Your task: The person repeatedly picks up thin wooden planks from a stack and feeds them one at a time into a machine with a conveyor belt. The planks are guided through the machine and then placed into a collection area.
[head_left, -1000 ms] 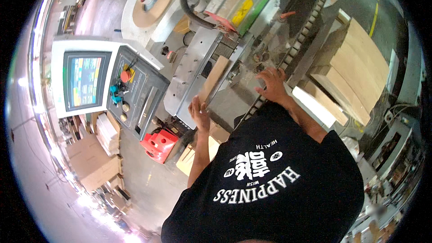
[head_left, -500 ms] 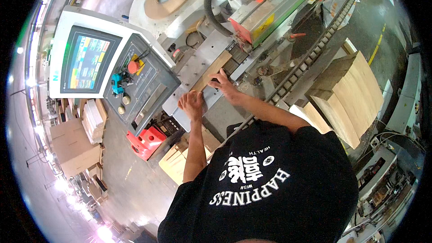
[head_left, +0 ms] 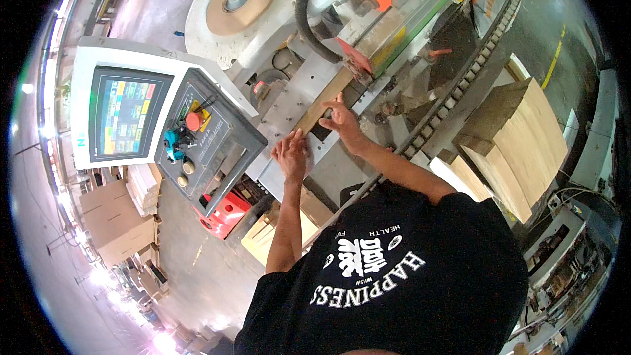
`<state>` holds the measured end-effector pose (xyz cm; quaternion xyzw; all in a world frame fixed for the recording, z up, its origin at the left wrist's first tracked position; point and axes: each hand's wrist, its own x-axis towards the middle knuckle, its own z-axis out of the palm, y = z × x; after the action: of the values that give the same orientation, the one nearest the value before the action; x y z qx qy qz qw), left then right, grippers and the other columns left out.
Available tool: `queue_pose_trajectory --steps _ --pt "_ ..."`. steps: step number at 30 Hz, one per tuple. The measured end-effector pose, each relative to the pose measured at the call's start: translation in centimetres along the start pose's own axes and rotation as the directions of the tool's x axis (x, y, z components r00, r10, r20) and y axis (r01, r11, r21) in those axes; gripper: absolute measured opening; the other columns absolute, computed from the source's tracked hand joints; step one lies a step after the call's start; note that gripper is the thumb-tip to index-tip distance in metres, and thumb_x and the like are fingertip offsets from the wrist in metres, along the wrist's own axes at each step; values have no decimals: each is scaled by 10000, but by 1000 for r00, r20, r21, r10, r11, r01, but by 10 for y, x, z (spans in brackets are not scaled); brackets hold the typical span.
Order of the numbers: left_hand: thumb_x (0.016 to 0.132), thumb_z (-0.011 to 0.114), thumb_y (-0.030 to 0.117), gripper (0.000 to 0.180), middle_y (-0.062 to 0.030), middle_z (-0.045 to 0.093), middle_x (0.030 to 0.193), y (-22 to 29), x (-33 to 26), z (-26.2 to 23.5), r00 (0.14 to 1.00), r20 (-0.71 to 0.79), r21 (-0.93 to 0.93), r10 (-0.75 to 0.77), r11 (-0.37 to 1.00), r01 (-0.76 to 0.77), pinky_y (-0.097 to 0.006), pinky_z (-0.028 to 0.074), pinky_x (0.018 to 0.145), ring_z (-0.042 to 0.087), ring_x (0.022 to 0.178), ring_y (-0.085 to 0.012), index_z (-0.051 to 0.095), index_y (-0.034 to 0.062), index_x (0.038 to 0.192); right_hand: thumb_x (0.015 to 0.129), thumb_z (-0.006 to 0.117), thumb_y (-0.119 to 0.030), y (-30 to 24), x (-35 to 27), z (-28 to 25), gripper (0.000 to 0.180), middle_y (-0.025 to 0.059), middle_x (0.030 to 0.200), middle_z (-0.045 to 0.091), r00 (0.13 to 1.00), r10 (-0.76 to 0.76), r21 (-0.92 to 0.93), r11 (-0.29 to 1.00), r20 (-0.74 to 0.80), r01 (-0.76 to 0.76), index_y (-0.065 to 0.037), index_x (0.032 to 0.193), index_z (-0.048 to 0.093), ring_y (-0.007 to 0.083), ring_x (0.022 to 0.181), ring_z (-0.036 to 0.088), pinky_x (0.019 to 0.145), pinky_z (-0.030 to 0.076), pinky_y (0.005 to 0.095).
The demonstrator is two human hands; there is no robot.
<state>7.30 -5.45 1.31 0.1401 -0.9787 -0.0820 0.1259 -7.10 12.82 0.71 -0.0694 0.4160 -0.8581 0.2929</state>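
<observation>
A narrow wooden strip (head_left: pixel 321 106) lies flat on the grey metal bed (head_left: pixel 275 113) of a machine, its far end close to the red guard (head_left: pixel 355 59). At its near end, my left hand (head_left: pixel 290 154) has its fingers curled, with the fingertips on the wood. My right hand (head_left: pixel 344 125) presses against the strip's right edge farther along. Thumb and forefinger are spread there, and the other fingers are bent. How the strip's far end meets the machine is hidden.
A control panel with a screen (head_left: pixel 129 113) stands left of the bed. Behind it sits a roll of tan banding (head_left: pixel 257 8). Stacked wooden boards (head_left: pixel 522 148) are at the right, beyond a roller track (head_left: pixel 453 92). A red machine part (head_left: pixel 227 215) and cardboard boxes (head_left: pixel 112 213) are lower left.
The wooden strip has slid forward and right toward the red guard. Both hands have stayed at it, the right moving farther right. The whole view has shifted slightly.
</observation>
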Motion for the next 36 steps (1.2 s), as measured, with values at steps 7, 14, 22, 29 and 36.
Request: queue_pose_trajectory --steps 7,14,22,29,36 --pt "996 665 206 425 17 686 1280 71 60 24 997 58 56 -60 997 56 -561 320 1089 552 1284 -248 690 318 1405 941 853 -330 -32 3 -39 630 119 1496 515 997 -33 7 999 -64 34 -67 1444 577 235 1414 469 1188 421 427" --pt "952 729 297 268 -37 655 1255 130 96 47 980 -111 -75 -167 984 159 -545 328 1085 532 1267 -320 724 203 1204 1004 759 -218 -51 -76 -68 440 73 1310 663 1000 -28 -231 973 3 27 -62 1389 616 198 1161 657 1027 537 398" --pt "960 763 397 317 -69 673 1140 91 80 55 965 -200 -174 -167 976 133 -532 350 1078 586 1178 -321 718 147 1150 1022 722 -351 -194 -197 -82 379 132 1173 694 995 -77 -883 469 -59 -16 -77 1282 692 280 1072 714 948 586 412" --pt "1009 731 316 281 -112 682 1069 58 -36 50 917 -321 -188 -238 965 184 -515 435 979 614 1040 -369 692 91 1175 979 712 -283 -212 -290 -109 353 175 1218 698 960 -200 -980 -11 -194 -200 -104 1283 688 388 1132 675 933 564 526" --pt "1033 727 266 274 -151 713 921 18 -78 48 776 -329 -507 -538 794 335 -431 546 677 635 735 -291 738 4 1112 890 794 -314 -224 -337 -129 558 204 1233 643 895 -262 -885 -206 -361 -418 -44 1346 619 403 1125 654 916 561 505"
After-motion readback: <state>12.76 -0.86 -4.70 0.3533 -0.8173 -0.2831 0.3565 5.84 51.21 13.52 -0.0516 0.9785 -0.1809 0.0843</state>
